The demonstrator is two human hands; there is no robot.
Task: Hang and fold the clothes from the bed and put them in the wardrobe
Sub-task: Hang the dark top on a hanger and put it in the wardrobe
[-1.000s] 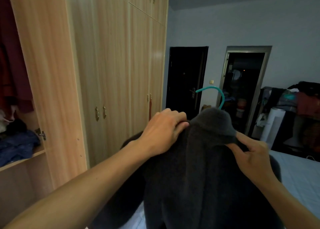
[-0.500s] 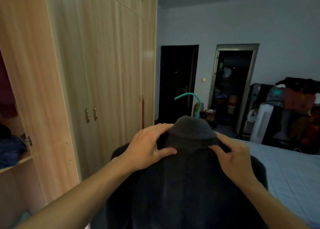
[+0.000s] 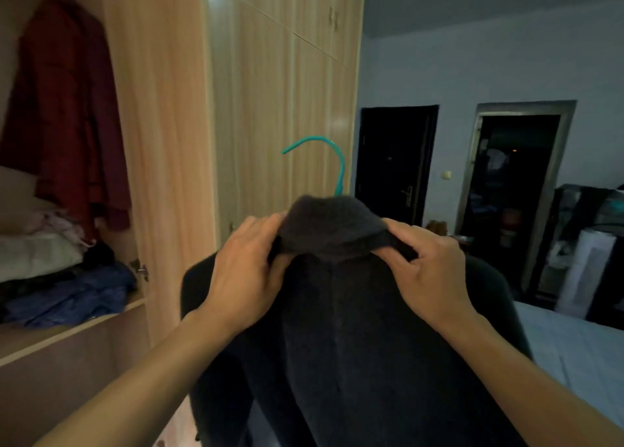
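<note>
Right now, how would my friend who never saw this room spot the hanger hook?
Find the tall wooden wardrobe on the left, then the dark coat that the left hand and right hand hold up before it. Sticking up from its collar is the hook: thin, curved, bright teal, unlike the brown wood and dark cloth around it.

I have the left hand (image 3: 243, 271) and the right hand (image 3: 435, 271) pinching the collar (image 3: 331, 233) from either side, the hanger hook (image 3: 332, 163) rising just above and behind the fingers and the garment (image 3: 337, 345) hanging below them. Left of the left fingers, in the open wardrobe compartment (image 3: 111, 315), a coat (image 3: 67, 108) hangs over a clothes pile (image 3: 50, 264). The wardrobe doors (image 3: 270, 92) stand behind the hook, and the bed (image 3: 580, 362) lies right of and below the right fingers.
</note>
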